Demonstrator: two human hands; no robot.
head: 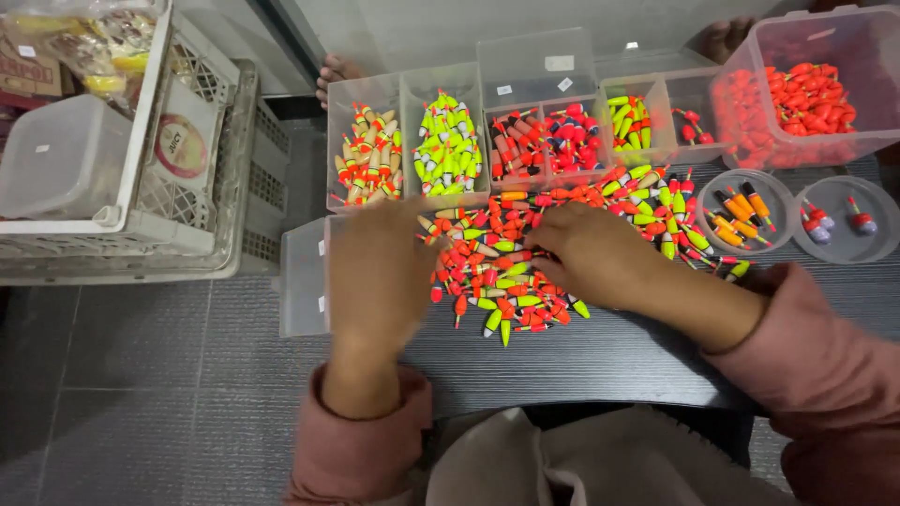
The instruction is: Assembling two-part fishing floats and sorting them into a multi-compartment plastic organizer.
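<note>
- Fishing floats (497, 272), a loose heap of red, orange and yellow-green pieces, lie on the dark table (600, 361) near the centre of view.
- Left hand (380, 272) rests palm down at the heap's 9 o'clock edge, fingers spread flat; whether it holds anything cannot be told.
- Right hand (586, 253) lies on the heap's 3 o'clock side, fingers curled among floats.
- Clear sorting boxes (450, 141) stand at 12 o'clock.

Loose floats (497, 267) on table (600, 361), sorting boxes (450, 94) behind, 2 round tubs (848, 230) right, crate (202, 159) left.
</note>
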